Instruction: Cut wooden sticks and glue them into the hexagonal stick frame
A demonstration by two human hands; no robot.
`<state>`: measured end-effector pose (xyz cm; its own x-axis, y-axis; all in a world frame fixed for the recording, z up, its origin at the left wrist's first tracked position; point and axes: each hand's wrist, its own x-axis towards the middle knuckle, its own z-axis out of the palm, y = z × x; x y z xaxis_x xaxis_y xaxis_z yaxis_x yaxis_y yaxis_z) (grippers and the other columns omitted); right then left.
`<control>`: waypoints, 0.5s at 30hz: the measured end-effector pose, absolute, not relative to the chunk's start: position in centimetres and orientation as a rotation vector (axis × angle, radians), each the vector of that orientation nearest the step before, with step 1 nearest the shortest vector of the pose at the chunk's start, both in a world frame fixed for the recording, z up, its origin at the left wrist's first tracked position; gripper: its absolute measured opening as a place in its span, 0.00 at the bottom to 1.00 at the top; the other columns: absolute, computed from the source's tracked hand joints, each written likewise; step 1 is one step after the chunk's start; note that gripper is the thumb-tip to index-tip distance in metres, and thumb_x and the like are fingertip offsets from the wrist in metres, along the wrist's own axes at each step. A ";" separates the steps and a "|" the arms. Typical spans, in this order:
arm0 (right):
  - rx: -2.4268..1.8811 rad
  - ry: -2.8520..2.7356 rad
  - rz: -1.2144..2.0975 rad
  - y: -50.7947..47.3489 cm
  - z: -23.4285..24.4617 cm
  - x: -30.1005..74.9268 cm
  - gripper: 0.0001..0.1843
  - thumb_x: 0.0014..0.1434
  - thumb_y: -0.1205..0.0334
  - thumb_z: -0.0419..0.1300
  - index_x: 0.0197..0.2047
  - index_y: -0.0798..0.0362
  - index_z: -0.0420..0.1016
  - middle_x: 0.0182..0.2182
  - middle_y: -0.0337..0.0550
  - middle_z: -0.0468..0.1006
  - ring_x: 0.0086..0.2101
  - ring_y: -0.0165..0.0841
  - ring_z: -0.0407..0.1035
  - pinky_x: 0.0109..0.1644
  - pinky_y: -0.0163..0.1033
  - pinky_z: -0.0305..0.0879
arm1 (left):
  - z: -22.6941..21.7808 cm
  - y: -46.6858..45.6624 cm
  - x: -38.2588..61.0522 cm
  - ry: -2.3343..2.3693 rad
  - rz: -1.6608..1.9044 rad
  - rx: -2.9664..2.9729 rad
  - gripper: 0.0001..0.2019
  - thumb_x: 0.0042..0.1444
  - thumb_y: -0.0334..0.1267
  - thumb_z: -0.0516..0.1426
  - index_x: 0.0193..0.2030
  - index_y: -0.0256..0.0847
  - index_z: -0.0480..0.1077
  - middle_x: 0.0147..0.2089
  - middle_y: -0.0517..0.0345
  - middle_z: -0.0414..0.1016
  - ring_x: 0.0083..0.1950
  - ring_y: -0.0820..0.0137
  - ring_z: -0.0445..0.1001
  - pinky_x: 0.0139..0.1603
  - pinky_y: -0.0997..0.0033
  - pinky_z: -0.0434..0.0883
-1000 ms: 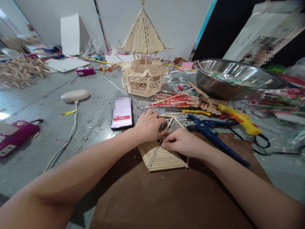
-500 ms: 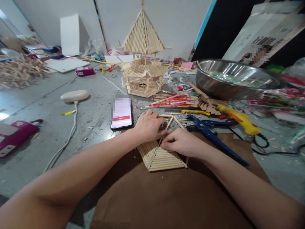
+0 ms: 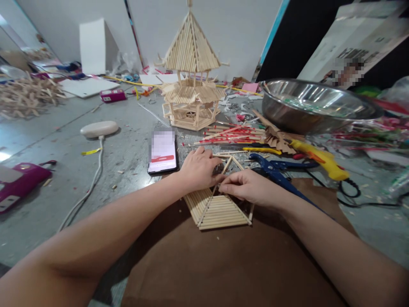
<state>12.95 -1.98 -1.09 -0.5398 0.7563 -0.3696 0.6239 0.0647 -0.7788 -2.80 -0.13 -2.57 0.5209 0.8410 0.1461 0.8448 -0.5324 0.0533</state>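
A roof-like frame of thin wooden sticks [image 3: 223,215] lies on brown paper [image 3: 204,264]. Rows of sticks fill its near and left triangles, while its far part shows bare ribs. My left hand [image 3: 201,168] is closed over the frame's far left side, with fingers bent down onto it. Beside it, my right hand [image 3: 241,185] pinches close to the frame's middle, just above the top of the filled near triangle. Whatever lies between its fingertips is too small or hidden to name.
Behind my hands stands a stick-built pagoda [image 3: 191,81]. A phone [image 3: 162,153] lies left. To the right are blue cutter pliers [image 3: 281,175], a yellow glue gun [image 3: 319,160], red-wrapped sticks [image 3: 233,134] and a steel basin [image 3: 287,111]. A white cable [image 3: 92,187] runs along the left.
My right hand has shifted slightly right and away from me, uncovering more of the near triangle's top. The left hand and the stick frame stay about where they were.
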 end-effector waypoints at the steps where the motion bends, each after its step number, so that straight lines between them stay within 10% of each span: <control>1: -1.413 -2.174 1.498 -1.9 -1.1 13.0 0.12 0.47 0.56 0.52 0.25 0.58 0.69 0.17 0.35 0.62 0.19 0.21 0.52 0.22 0.30 0.49 | -2.6 -0.1 -2.8 -1.513 -0.239 -2.719 0.21 0.47 0.53 0.46 0.43 0.45 0.65 0.38 0.52 0.65 0.42 0.62 0.58 0.39 0.62 0.59; 15: -1.477 -2.212 1.466 -1.6 0.0 14.8 0.10 0.46 0.57 0.53 0.27 0.57 0.67 0.22 0.39 0.70 0.21 0.24 0.62 0.22 0.29 0.57 | 1.4 -0.6 -3.0 -1.508 0.259 -3.095 0.15 0.48 0.46 0.47 0.31 0.43 0.71 0.28 0.56 0.72 0.26 0.72 0.66 0.27 0.74 0.60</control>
<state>14.78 -1.57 -0.01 -0.5231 0.7566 -0.3923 0.6561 0.0637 -0.7520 -3.02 -0.60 1.35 0.6165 0.7415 -0.2649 0.7874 -0.5794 0.2106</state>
